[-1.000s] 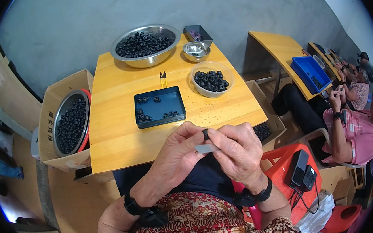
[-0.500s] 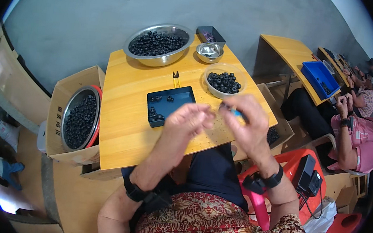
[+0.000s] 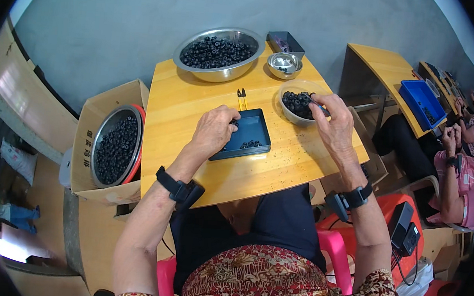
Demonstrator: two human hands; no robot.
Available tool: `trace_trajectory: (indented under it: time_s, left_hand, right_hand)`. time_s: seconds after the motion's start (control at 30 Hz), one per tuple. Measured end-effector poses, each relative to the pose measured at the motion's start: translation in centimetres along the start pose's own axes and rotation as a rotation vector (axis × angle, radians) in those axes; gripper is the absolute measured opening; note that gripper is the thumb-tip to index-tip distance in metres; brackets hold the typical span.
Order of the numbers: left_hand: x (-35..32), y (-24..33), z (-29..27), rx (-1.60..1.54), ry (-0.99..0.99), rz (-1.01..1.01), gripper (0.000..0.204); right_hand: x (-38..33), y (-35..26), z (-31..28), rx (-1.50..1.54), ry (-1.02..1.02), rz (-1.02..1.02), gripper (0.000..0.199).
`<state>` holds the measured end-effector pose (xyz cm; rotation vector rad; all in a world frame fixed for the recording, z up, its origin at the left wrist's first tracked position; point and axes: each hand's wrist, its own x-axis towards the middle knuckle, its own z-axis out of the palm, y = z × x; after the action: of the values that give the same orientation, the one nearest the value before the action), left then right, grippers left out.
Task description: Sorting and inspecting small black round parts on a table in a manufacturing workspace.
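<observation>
My left hand reaches over the left side of a shallow dark-blue tray, fingertips pinched at a small black ring-shaped part. More of these black parts lie near the tray's front edge. My right hand is at the near right rim of a clear plastic bowl piled with black ring-shaped parts. Its fingers close around a small blue tool, whose tip is too small to make out. Whether a part is also in those fingers is hidden.
Behind the tray lies a yellow-handled snipper. A large steel basin of black parts, small steel bowls and a dark box stand farther back. A carton holds another basin at left. Co-workers sit at right.
My hands have parted from in front of my body: the left has gone to the tray, the right forward to the clear bowl. The view has shifted slightly.
</observation>
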<state>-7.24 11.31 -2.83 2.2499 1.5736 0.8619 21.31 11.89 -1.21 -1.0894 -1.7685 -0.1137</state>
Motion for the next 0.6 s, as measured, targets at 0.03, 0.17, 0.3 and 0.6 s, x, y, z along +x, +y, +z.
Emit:
trace_trajectory:
  time_s: [0.03,0.17,0.3,0.6]
  left_hand:
    - [0.1,-0.3,0.4,0.090,-0.050,0.013,0.023]
    - [0.4,0.0,0.8,0.241,-0.103,0.027,0.020]
    - [-0.2,2.5,0.1,-0.127,-0.164,-0.167,0.014]
    - [-6.3,10.4,0.2,-1.819,-0.234,-0.371,0.019]
  right_hand:
    - [-0.2,-0.5,-0.4,0.032,-0.015,0.012,0.013]
    - [-1.2,-1.7,-1.6,0.121,-0.033,0.051,0.014]
    - [-2.5,-4.0,-2.8,0.246,-0.115,0.139,0.017]
    - [-3.9,-9.9,-4.4,0.337,-0.114,-0.079,0.032]
